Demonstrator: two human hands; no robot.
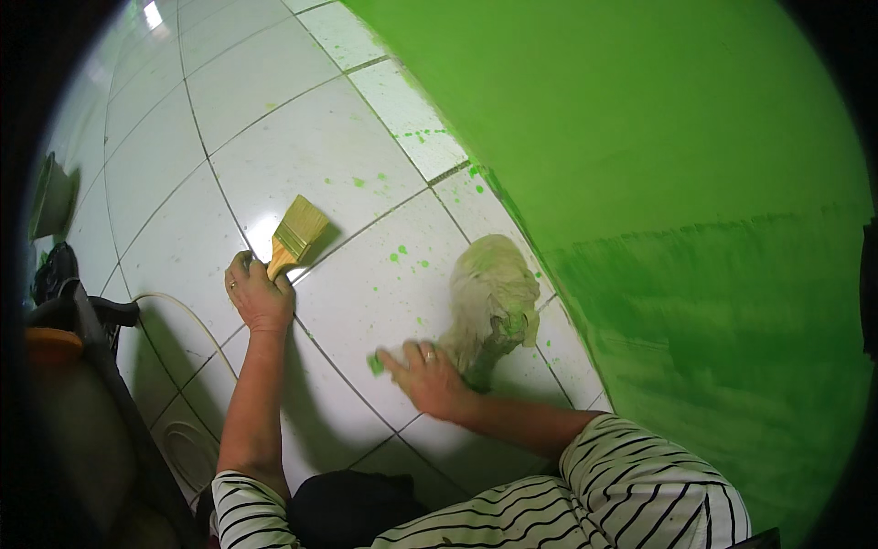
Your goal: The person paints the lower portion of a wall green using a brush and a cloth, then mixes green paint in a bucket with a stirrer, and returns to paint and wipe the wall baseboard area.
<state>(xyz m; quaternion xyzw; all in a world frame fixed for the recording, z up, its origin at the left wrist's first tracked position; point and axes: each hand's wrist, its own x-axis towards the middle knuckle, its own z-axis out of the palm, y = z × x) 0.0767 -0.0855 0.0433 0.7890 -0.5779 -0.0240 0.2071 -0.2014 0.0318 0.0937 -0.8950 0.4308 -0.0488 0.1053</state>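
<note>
My left hand (259,291) grips the wooden handle of a flat paintbrush (298,230). Its pale bristles point up and to the right, just over the white floor tiles (343,288). Low over the tiles, my right hand (429,381) reaches left, slightly blurred, with its index fingertip at a small green patch (375,363). Whether that patch is paint on the tile or a loose piece is unclear, and the underside of this hand is hidden. Beyond the right wrist lies a crumpled beige cloth-like bundle (490,295) with greenish stains.
A green painted wall (651,137) rises on the right, darker and streaky in its lower part (679,322). Green paint drops (402,250) spot the floor. At the left are a pale cord (188,316), a dark-handled object (113,310) and a container (55,195).
</note>
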